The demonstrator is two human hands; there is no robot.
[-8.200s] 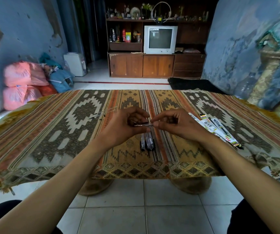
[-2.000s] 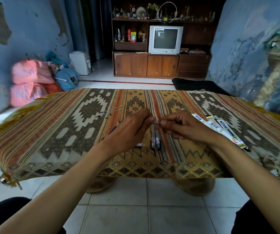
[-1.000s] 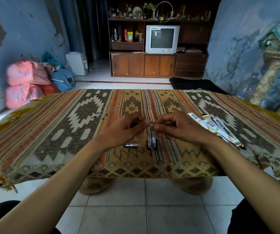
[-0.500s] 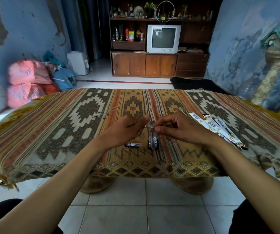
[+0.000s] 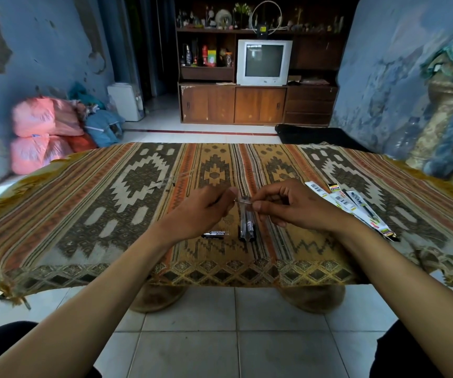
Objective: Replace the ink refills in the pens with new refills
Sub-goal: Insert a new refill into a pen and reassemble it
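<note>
pens (image 5: 247, 227) lying side by side on cloth (image 5: 111, 203), just below both hands, near front edge. left hand (image 5: 206, 208) raised over cloth, fingertips pinching one end of thin part (image 5: 243, 201); right hand (image 5: 288, 205) pinching other end, fingers curled. too small to tell whether refill, tip or spring. compared with eight seconds back: then a whole barrel gripped between both hands; now a dark barrel piece (image 5: 214, 234) set down left of pens, apart from them, and only the thin part left in the fingers. over the last two seconds hardly any shift: hands held at the same spot, same pinch, barrel piece resting where it was a second ago. probably means one pen opened and its inner part being drawn out or worked loose; swap itself not yet done. refill packs (image 5: 350, 207) fanned out to the right, well apart from hands, untouched as far as visible. likely next: old part put aside, then a reach right for a pack. small loose parts on patterned weave easy to lose sight of.
</note>
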